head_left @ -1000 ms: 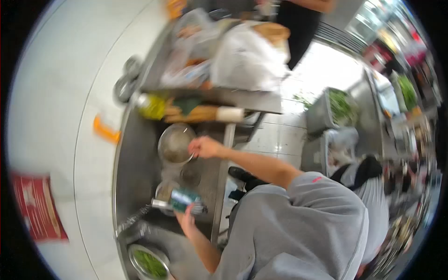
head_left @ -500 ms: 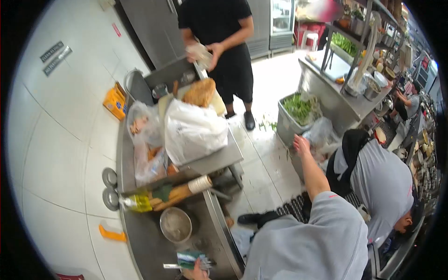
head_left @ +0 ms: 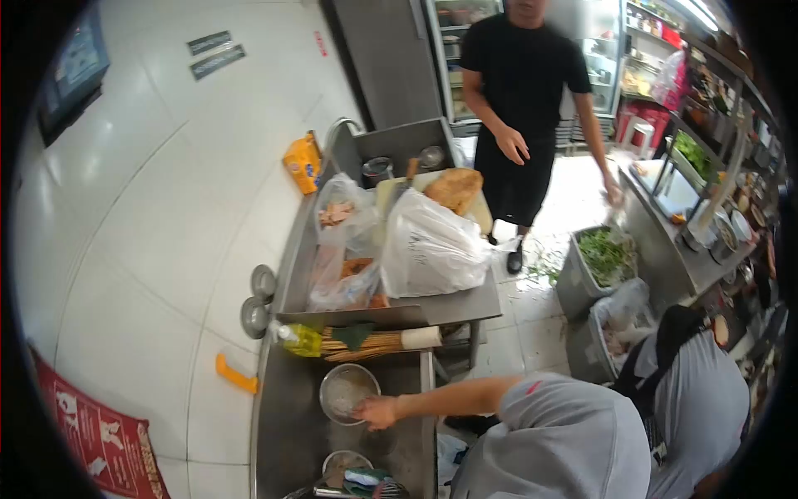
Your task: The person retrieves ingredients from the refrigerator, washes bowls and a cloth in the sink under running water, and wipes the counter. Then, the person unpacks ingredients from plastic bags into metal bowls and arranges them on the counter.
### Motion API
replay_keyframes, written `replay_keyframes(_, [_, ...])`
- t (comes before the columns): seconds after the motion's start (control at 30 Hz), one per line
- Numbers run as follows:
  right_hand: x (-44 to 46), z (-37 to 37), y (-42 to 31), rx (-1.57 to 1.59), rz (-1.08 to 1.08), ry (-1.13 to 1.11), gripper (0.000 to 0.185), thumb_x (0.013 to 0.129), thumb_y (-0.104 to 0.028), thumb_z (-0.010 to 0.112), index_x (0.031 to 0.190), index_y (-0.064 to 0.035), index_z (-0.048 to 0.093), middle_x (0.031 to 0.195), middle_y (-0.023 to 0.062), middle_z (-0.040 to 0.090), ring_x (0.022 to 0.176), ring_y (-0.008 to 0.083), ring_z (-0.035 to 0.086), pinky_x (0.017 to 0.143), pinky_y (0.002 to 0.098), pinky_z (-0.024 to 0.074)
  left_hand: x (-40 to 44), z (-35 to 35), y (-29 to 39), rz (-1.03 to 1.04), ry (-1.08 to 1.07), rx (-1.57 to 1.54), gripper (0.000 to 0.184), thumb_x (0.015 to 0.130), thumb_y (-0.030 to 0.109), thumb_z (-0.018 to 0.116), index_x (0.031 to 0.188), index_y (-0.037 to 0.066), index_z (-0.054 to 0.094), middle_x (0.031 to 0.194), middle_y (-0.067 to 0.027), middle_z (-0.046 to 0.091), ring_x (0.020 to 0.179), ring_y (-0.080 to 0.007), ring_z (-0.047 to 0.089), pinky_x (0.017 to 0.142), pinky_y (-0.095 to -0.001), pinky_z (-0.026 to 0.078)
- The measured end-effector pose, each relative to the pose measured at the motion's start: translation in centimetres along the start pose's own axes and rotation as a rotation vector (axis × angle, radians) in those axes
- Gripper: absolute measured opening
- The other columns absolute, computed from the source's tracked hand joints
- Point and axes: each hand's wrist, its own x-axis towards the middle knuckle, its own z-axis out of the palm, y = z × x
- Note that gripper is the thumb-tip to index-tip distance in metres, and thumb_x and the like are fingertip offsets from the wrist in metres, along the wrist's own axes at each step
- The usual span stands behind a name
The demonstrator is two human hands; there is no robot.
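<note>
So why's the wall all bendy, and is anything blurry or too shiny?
In the head view, the tiled wall looks bent, probably from a wide lens; in that same head view, the floor beside the standing person glares white, while the right hand at the bowl looks fairly clear.

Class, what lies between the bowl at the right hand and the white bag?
Head view: between bowl and bag, a stick bundle and the counter's edge.
</note>
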Motion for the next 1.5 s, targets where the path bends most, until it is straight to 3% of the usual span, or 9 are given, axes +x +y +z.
replay_keyframes(0.07, [1.0, 4.2, 0.5, -0.282, -0.041, -0.245, 0.04, 0.082, -0.02, 0.059, 0.119, -0.0054, 0.056, 0.115, 0.0172, 0.06, 0.104, 0.0332, 0.06, 0.085, 0.0456, 0.049, -2.0, 1.3, -0.2, 0.06, -0.002, 0.083, 0.078, 0.075, -0.006, 0.07, 0.142, 0.007, 0.032, 0.138, -0.0141, 0.04, 0.116, -0.0242, 0.045, 0.094, -0.0409, 0.045])
replay_keyframes(0.17, [1.8, 4.2, -1.0, -0.029, 0.338, -0.37, 0.027, 0.082, -0.019, 0.058, 0.103, -0.0062, 0.066, 0.102, 0.0156, 0.066, 0.096, 0.0309, 0.065, 0.077, 0.0445, 0.0524, -3.4, 3.0, 0.6, 0.157, -0.012, 0.169, 0.079, 0.073, -0.004, 0.071, 0.141, 0.006, 0.033, 0.137, -0.0137, 0.041, 0.116, -0.0246, 0.046, 0.094, -0.0404, 0.045])
replay_keyframes(0.37, [-0.9, 3.4, 0.0, -0.186, 0.108, -0.296, 0.017, 0.079, -0.016, 0.057, 0.086, -0.0065, 0.069, 0.082, 0.0124, 0.068, 0.081, 0.0312, 0.068, 0.067, 0.0423, 0.0543, -5.2, 3.6, 1.5, 0.332, -0.048, 0.23, 0.081, 0.069, -0.002, 0.074, 0.139, 0.005, 0.035, 0.134, -0.0128, 0.043, 0.117, -0.0253, 0.047, 0.095, -0.0396, 0.044])
replay_keyframes(0.67, [0.6, 3.0, 0.9, 0.265, 0.151, 0.206, 0.021, 0.07, -0.013, 0.058, 0.089, -0.0116, 0.066, 0.082, 0.0141, 0.067, 0.079, 0.0334, 0.064, 0.07, 0.0438, 0.0506, -7.4, -0.2, 1.2, 0.466, -0.018, 0.287, 0.089, 0.062, 0.004, 0.08, 0.138, 0.004, 0.036, 0.133, -0.0118, 0.045, 0.119, -0.026, 0.046, 0.099, -0.039, 0.041])
replay_keyframes(0.93, [-1.0, 5.0, 1.2, 0.859, 0.761, 0.36, 0.018, 0.082, -0.019, 0.059, 0.088, -0.0037, 0.067, 0.077, 0.0118, 0.067, 0.072, 0.0253, 0.064, 0.067, 0.0351, 0.0486, -12.2, 0.0, 3.1, 0.433, 0.057, 0.279, 0.098, 0.055, 0.006, 0.087, 0.136, 0.008, 0.032, 0.12, -0.0052, 0.049, 0.108, -0.0203, 0.05, 0.095, -0.0329, 0.041])
replay_keyframes(1.17, [0.6, -0.6, 1.4, 1.555, 1.309, 0.208, 0.019, 0.083, -0.013, 0.057, 0.073, 0.0015, 0.064, 0.068, 0.0093, 0.061, 0.057, 0.0195, 0.055, 0.053, 0.0361, 0.0445, -14.6, -1.6, 1.9, 0.4, 0.141, 0.202, 0.097, 0.057, 0.011, 0.086, 0.137, 0.003, 0.033, 0.123, -0.0066, 0.05, 0.111, -0.0216, 0.05, 0.097, -0.0341, 0.039])
replay_keyframes(1.33, [3.3, -3.2, 0.9, 1.189, 0.599, 0.28, 0.008, 0.085, -0.009, 0.058, 0.087, -0.006, 0.065, 0.075, 0.0, 0.063, 0.069, 0.0106, 0.057, 0.061, 0.0269, 0.047, -13.3, -0.7, 2.1, 0.415, 0.123, 0.327, 0.091, 0.059, 0.007, 0.084, 0.136, 0.004, 0.036, 0.122, -0.0079, 0.05, 0.112, -0.0228, 0.049, 0.098, -0.0357, 0.039])
replay_keyframes(1.4, [3.9, -2.0, -0.3, 0.653, 0.231, 0.333, 0.014, 0.086, -0.018, 0.057, 0.093, -0.0084, 0.065, 0.084, 0.0111, 0.067, 0.075, 0.0255, 0.063, 0.068, 0.0371, 0.05, -11.9, 1.8, 3.6, 0.412, 0.094, 0.328, 0.093, 0.056, 0.004, 0.085, 0.136, 0.004, 0.036, 0.122, -0.0083, 0.05, 0.11, -0.023, 0.049, 0.097, -0.0356, 0.04])
replay_keyframes(1.5, [3.3, -0.9, -2.0, 0.364, 0.171, -0.102, 0.016, 0.084, -0.017, 0.055, 0.092, -0.0094, 0.065, 0.091, 0.0143, 0.066, 0.089, 0.036, 0.062, 0.076, 0.0457, 0.0489, -9.2, 4.0, 4.2, 0.419, 0.005, 0.201, 0.096, 0.052, 0.0, 0.086, 0.134, 0.003, 0.036, 0.12, -0.0083, 0.05, 0.108, -0.0221, 0.05, 0.092, -0.0343, 0.044])
